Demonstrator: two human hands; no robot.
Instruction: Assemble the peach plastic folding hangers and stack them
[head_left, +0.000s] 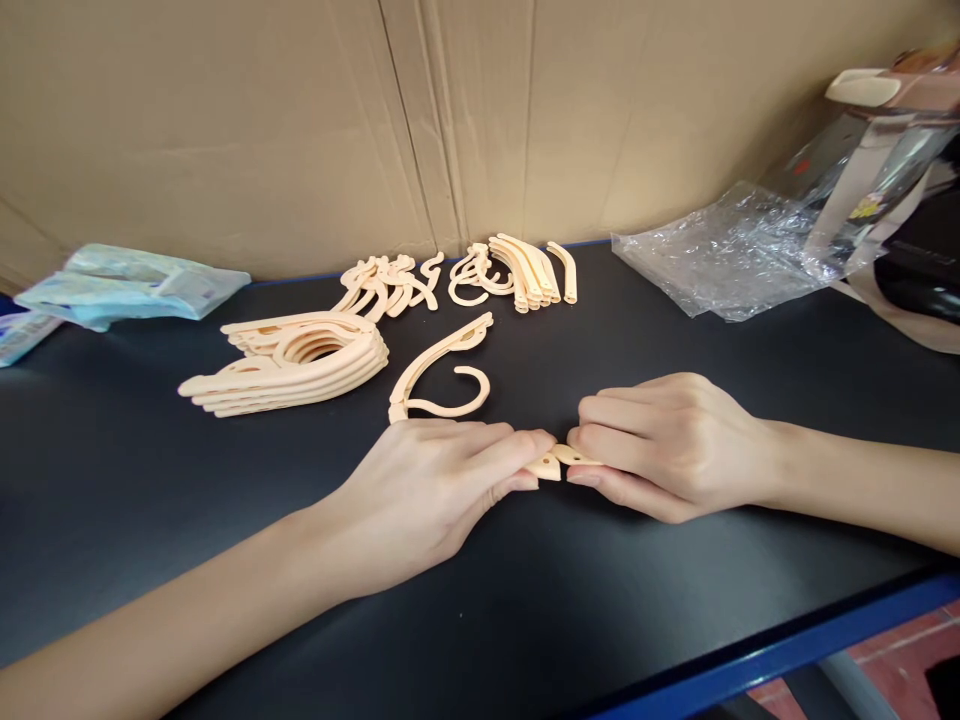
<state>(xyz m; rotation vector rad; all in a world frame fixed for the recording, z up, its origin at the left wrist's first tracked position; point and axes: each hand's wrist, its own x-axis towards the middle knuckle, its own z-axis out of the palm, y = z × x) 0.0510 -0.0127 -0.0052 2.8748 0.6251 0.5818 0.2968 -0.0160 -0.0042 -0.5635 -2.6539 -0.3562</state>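
Observation:
My left hand is closed, with finger and thumb pinching a cream plastic hanger part whose holed tip sticks out. Close to it, my right hand pinches another cream hanger arm, also with a small hole. The two tips meet or nearly meet; whether they are joined I cannot tell. Just beyond my left knuckles lies a curved hanger arm with a hook. Its lower end goes behind my left hand, so any link to the held part is hidden.
A stack of folded hangers lies at left. Behind it are several hook pieces, loose hooks and curved arms. A blue wipes packet, clear plastic bag and strapped bottle stand near the cardboard wall.

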